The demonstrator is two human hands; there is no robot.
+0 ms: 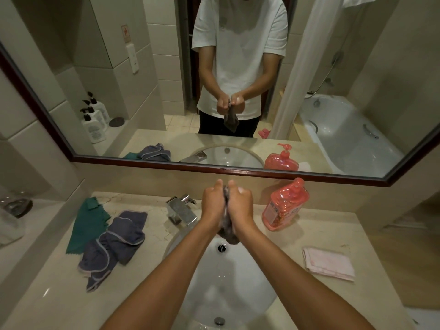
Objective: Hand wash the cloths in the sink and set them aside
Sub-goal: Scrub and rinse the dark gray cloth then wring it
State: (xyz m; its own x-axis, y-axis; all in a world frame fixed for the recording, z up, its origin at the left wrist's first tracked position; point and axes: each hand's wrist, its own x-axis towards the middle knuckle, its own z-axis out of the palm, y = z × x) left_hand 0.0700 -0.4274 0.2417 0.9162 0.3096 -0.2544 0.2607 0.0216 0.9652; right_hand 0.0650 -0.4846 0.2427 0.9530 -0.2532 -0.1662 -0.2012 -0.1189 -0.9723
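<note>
Both hands are held together above the sink (pixel 250 294), and between them they hold a dark grey cloth (pixel 229 235). The left hand (pixel 212 203) has its fingers curled round the left side of the cloth, so its grip is closed on it. The right hand (pixel 240 206) does the same from the other side, with the thumb up and the fingers folded over the cloth. The two hands touch each other along the fingers and the cloth is pressed between the palms. White foam shows on the cloth and on the right hand. The lower end of the cloth hangs out under the wrists, over the back part of the basin, just above the overflow hole.

Both forearms reach forward from the lower edge of the view and come together at the wrists. The backs of the hands face the camera.

The tap (pixel 182 209) stands just left of the hands, behind the basin. On the table (pixel 54 282) at the left lies a crumpled blue-grey cloth with a pale edge (pixel 114 244), and it lies partly over a green cloth (pixel 88 222). At the right of the basin a folded pink cloth (pixel 328 263) lies flat on the table. A red soap bottle with a pump (pixel 284 206) stands at the back right, near the wall. The mirror (pixel 71 91) above the table shows the person in a white shirt holding the dark cloth in both hands.
</note>
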